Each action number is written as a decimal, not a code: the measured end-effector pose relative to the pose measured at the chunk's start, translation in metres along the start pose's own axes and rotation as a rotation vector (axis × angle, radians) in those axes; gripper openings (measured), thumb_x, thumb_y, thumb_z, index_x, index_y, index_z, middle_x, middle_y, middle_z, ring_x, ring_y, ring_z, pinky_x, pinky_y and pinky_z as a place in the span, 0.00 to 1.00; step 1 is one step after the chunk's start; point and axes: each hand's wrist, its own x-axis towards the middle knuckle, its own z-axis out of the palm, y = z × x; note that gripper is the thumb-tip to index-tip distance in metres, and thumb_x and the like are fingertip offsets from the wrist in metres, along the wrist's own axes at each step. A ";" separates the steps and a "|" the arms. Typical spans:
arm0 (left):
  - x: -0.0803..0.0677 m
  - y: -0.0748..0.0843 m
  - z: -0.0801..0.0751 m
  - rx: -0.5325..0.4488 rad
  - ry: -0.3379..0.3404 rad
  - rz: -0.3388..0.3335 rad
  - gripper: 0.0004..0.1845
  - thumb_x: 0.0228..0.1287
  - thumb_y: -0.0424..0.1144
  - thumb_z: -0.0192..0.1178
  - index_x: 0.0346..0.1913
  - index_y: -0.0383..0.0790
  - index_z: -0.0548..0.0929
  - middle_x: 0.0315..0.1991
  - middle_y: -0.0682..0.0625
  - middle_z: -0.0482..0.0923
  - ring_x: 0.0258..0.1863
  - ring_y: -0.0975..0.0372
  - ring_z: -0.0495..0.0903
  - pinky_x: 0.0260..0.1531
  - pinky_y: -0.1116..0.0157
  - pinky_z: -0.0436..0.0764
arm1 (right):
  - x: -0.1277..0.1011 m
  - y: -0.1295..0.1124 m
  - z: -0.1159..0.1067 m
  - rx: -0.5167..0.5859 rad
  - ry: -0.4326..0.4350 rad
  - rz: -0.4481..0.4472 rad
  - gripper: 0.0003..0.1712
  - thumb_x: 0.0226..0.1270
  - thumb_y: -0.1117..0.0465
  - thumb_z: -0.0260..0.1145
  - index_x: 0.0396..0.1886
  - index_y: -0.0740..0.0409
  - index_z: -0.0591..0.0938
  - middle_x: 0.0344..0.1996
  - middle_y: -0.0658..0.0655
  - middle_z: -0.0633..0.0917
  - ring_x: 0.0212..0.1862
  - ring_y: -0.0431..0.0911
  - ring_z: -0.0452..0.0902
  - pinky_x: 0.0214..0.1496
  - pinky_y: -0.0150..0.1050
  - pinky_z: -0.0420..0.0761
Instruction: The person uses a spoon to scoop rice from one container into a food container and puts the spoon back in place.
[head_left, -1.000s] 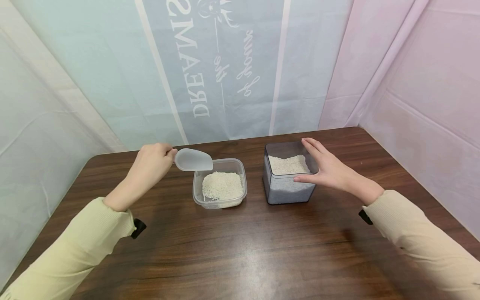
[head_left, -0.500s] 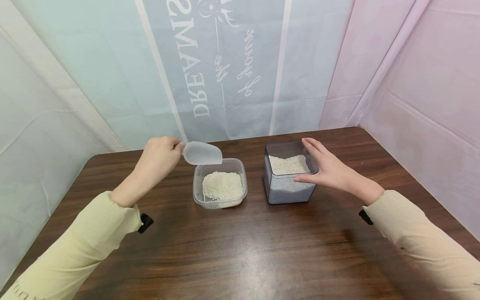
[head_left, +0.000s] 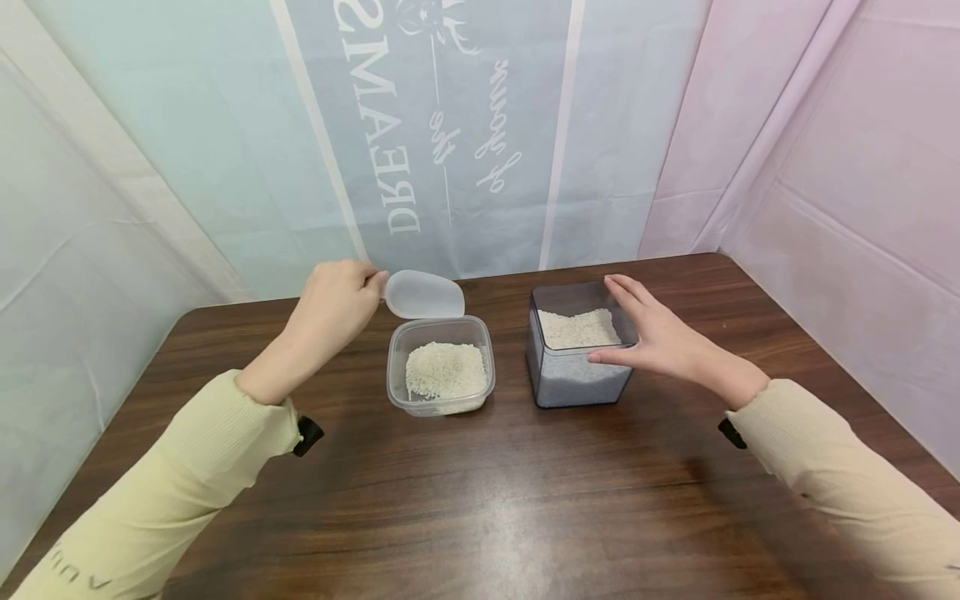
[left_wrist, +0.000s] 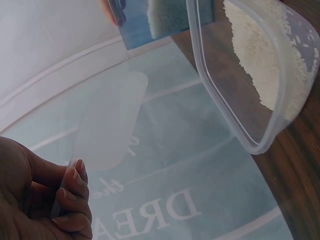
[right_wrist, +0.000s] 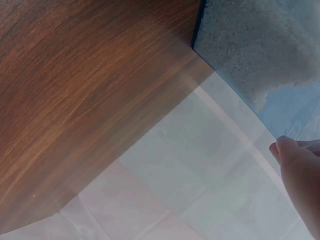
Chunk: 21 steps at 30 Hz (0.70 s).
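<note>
My left hand (head_left: 333,300) grips the handle of a translucent white scoop (head_left: 423,296), held above the far rim of a clear plastic tub (head_left: 440,400) with white rice inside. In the left wrist view the curled fingers (left_wrist: 75,200) hold the scoop (left_wrist: 110,122) beside the tub (left_wrist: 240,120). My right hand (head_left: 652,333) rests with straight fingers against the right side of a square grey container (head_left: 573,387) of rice, thumb on its front. The right wrist view shows a fingertip (right_wrist: 295,165) by the container wall (right_wrist: 260,55).
Both vessels stand on a dark wooden table (head_left: 487,500). Pale blue and pink sheets with printed lettering (head_left: 397,142) enclose it at the back and sides. The table's back edge lies just behind the containers.
My left hand has carried the scoop up and to the right, from the tub's left corner to above its far rim. The right hand has stayed in place.
</note>
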 end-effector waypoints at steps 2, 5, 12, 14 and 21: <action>0.001 0.003 0.000 0.003 0.001 0.003 0.19 0.67 0.36 0.44 0.15 0.40 0.67 0.14 0.49 0.60 0.20 0.57 0.63 0.24 0.63 0.62 | 0.000 0.000 0.000 0.001 0.003 0.000 0.59 0.46 0.44 0.72 0.70 0.64 0.50 0.67 0.61 0.53 0.65 0.56 0.54 0.61 0.55 0.58; 0.004 0.007 0.000 -0.002 0.008 0.007 0.18 0.67 0.36 0.44 0.17 0.39 0.70 0.14 0.49 0.62 0.21 0.56 0.65 0.26 0.63 0.63 | 0.000 -0.001 -0.001 0.002 -0.006 -0.007 0.59 0.47 0.44 0.71 0.70 0.65 0.50 0.67 0.62 0.53 0.65 0.58 0.54 0.60 0.56 0.59; 0.009 0.017 0.001 -0.036 0.018 0.007 0.18 0.66 0.36 0.45 0.17 0.40 0.70 0.15 0.49 0.62 0.21 0.57 0.64 0.25 0.64 0.63 | 0.000 -0.001 -0.001 0.008 -0.012 -0.002 0.59 0.47 0.43 0.71 0.70 0.64 0.49 0.67 0.62 0.53 0.65 0.57 0.53 0.60 0.56 0.58; 0.010 0.019 0.002 -0.041 0.018 0.007 0.18 0.67 0.36 0.45 0.16 0.40 0.69 0.15 0.49 0.62 0.21 0.57 0.64 0.25 0.64 0.63 | -0.001 -0.001 0.000 0.009 -0.006 0.002 0.59 0.47 0.44 0.71 0.70 0.64 0.50 0.67 0.62 0.53 0.66 0.56 0.54 0.61 0.55 0.59; 0.014 0.025 0.003 -0.050 0.026 0.019 0.18 0.67 0.36 0.45 0.17 0.38 0.70 0.16 0.48 0.63 0.21 0.57 0.64 0.24 0.64 0.63 | -0.001 0.000 0.001 0.001 -0.006 -0.010 0.59 0.47 0.44 0.71 0.70 0.65 0.49 0.67 0.62 0.53 0.65 0.58 0.54 0.60 0.56 0.59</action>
